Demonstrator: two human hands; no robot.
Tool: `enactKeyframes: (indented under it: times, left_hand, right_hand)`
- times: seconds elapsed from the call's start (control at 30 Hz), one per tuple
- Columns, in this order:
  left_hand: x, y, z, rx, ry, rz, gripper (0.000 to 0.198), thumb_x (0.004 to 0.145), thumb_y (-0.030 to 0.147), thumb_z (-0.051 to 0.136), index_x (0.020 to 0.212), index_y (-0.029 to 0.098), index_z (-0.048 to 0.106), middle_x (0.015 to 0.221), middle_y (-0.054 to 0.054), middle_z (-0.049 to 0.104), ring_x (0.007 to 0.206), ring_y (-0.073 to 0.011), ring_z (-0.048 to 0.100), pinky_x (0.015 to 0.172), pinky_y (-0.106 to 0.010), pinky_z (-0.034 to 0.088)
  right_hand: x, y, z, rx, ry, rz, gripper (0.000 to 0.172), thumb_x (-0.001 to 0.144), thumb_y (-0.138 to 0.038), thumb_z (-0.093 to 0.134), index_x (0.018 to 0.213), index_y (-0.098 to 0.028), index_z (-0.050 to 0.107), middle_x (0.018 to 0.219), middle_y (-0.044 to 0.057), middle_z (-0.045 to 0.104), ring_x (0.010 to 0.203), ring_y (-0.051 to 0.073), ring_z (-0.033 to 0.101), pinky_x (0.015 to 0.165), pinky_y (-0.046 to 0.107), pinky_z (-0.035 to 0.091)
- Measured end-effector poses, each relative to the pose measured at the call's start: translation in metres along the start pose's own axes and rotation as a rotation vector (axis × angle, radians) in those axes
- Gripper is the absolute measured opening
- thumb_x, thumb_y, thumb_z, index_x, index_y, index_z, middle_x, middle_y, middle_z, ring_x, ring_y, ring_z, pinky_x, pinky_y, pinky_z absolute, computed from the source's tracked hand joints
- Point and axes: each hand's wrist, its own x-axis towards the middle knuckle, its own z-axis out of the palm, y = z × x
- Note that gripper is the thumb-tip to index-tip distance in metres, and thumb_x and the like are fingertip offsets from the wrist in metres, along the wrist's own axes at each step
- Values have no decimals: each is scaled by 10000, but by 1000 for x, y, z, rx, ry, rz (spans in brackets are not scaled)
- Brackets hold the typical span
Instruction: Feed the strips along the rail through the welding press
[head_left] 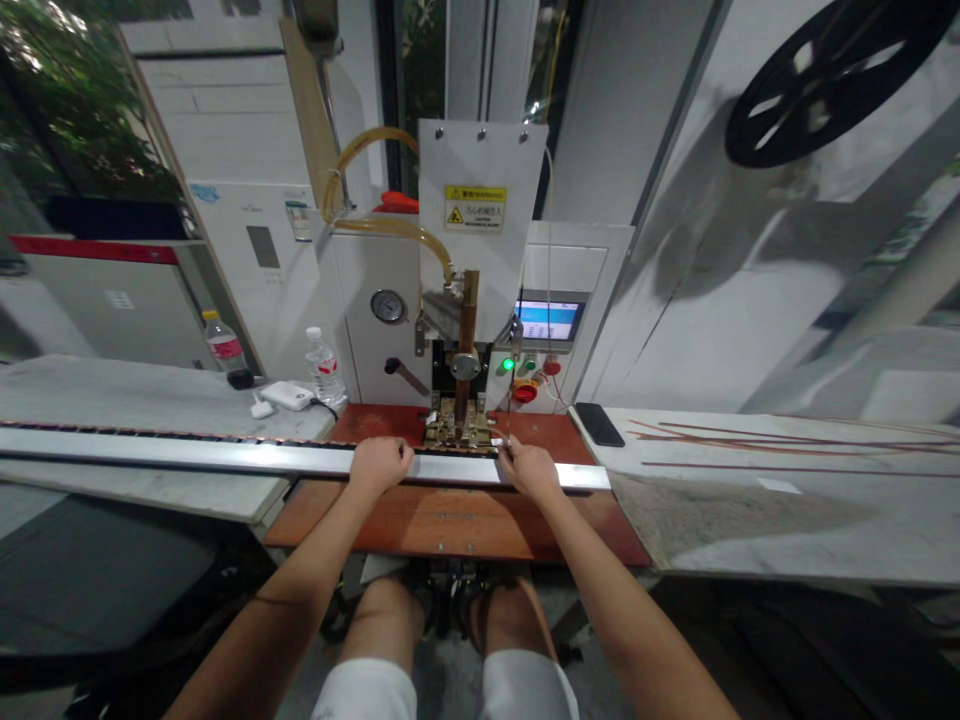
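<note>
A long silver metal bar (pixel 300 458) lies across the front of a press-like machine, with a thin dark, copper-edged strip (pixel 172 437) along its back edge. My left hand (pixel 381 463) is closed over the bar, left of the brass-coloured die (pixel 457 425); its fingertips are partly hidden. At the die's right side, my right hand (pixel 531 468) rests over the bar with thumb and fingers pinched together. What lies in that pinch is too small to make out. The machine's vertical brass-coloured column (pixel 466 350) stands above the die, between my hands.
Red-brown boards (pixel 450 515) surround the die. To the right lie a black phone (pixel 599 424) and several thin copper-coloured strips (pixel 750 442). Leftward stand a clear bottle (pixel 323 365), a cola bottle (pixel 226 350) and a white power bank (pixel 286 395). A lit screen (pixel 551 318) sits above control buttons.
</note>
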Motion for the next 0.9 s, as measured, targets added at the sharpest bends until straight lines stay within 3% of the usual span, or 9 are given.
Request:
enactKeyframes:
  times: [0.9]
  left_hand:
    - [0,7,-3,4,-37,-23,466,856,382,283,839,199,712,843,-106,699,807,-228,633,757,-321,424]
  right_hand:
    - [-2,5,-1,-8,-17,6,315,937,-378,302,1062,-192,524,833,83,688,740,200,642,659,259,377]
